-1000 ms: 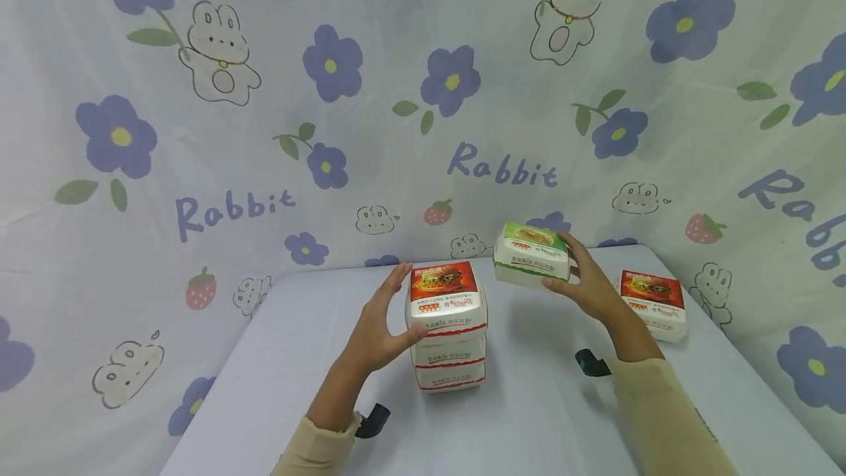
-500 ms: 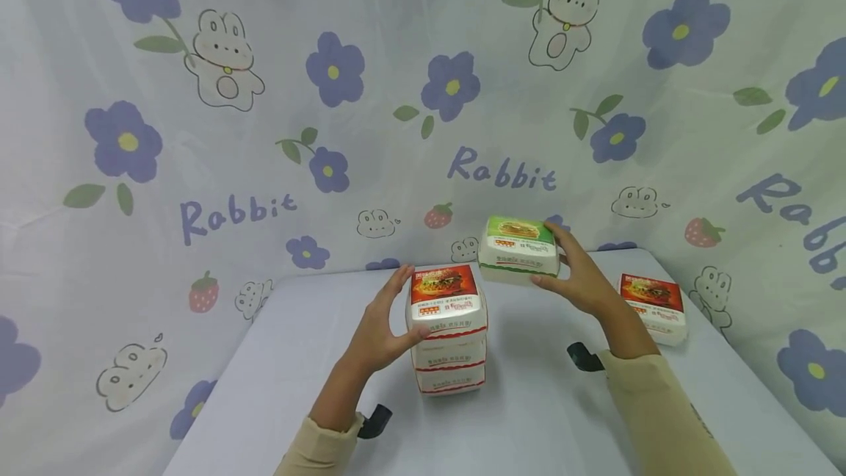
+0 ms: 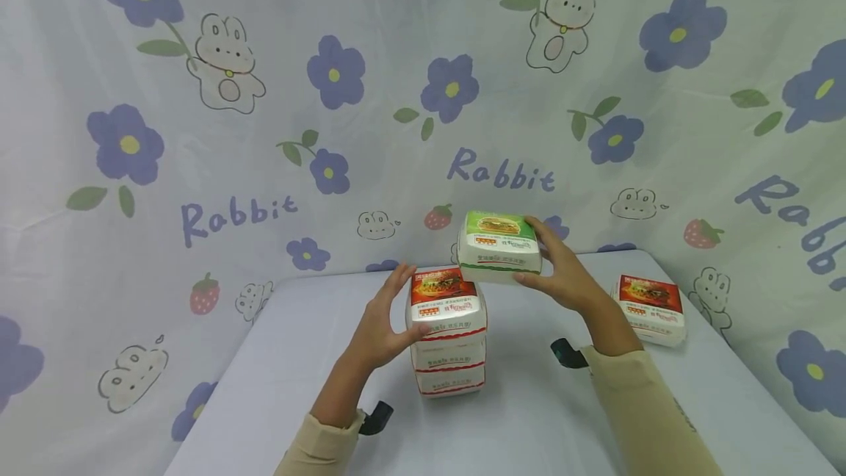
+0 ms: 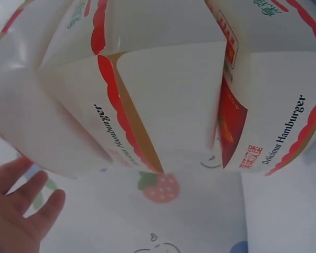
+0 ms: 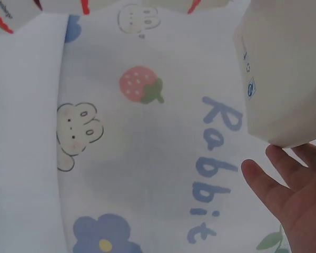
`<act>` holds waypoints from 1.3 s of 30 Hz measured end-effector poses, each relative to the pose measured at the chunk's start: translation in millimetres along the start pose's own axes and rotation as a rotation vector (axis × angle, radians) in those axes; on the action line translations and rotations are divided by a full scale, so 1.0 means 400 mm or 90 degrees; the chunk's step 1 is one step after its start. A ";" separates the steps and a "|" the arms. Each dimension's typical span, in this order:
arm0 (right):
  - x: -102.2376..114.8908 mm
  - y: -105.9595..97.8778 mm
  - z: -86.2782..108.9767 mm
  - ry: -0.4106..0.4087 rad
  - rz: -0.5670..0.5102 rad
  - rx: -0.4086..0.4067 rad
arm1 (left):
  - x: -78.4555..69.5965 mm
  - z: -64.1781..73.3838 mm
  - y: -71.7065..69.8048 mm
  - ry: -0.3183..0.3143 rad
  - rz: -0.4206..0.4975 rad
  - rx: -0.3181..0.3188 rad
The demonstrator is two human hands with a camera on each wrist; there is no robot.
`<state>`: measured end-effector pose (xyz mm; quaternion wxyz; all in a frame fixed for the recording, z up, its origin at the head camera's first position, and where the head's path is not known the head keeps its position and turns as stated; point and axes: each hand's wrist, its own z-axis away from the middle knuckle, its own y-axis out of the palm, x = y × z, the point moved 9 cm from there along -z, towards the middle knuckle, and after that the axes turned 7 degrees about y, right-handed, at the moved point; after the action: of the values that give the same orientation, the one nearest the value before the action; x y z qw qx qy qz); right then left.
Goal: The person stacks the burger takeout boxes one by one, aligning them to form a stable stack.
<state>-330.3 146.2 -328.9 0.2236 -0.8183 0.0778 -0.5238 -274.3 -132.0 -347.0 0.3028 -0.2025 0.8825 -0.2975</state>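
Observation:
Three red-trimmed hamburger boxes (image 3: pixel 451 329) stand stacked on the white table, the top one with a red burger picture. At the stack's left, my left hand (image 3: pixel 378 329) has its thumb and straight, spread fingers at the top box's side. In the left wrist view, the side flaps of the stacked boxes (image 4: pixel 168 100) fill the upper part, with the left fingers (image 4: pixel 46 211) at lower left. My right hand (image 3: pixel 562 270) grips the right side of a green-topped hamburger box (image 3: pixel 499 248), in the air behind and slightly above the stack. Its pale underside (image 5: pixel 289 74) shows in the right wrist view.
Another red-topped hamburger box (image 3: pixel 651 311) sits at the right of the white table (image 3: pixel 297 358). A hanging cloth (image 3: pixel 383 131) with flowers and rabbits rises behind the table. Dark wrist pieces (image 3: pixel 377 419) stick out at both sleeve cuffs.
My right hand has carried the green-topped hamburger box leftward and slightly up, from right of the stack to over its back edge as seen from the head. My left hand has stayed put.

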 end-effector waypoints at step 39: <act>0.102 0.129 -0.036 -0.074 0.001 0.095 | 0.000 -0.052 -0.009 0.003 0.023 -0.035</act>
<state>-319.6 81.5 -313.4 0.2886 -0.8283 0.0258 -0.4795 -287.5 -126.3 -331.5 0.3001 -0.1942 0.8946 -0.2681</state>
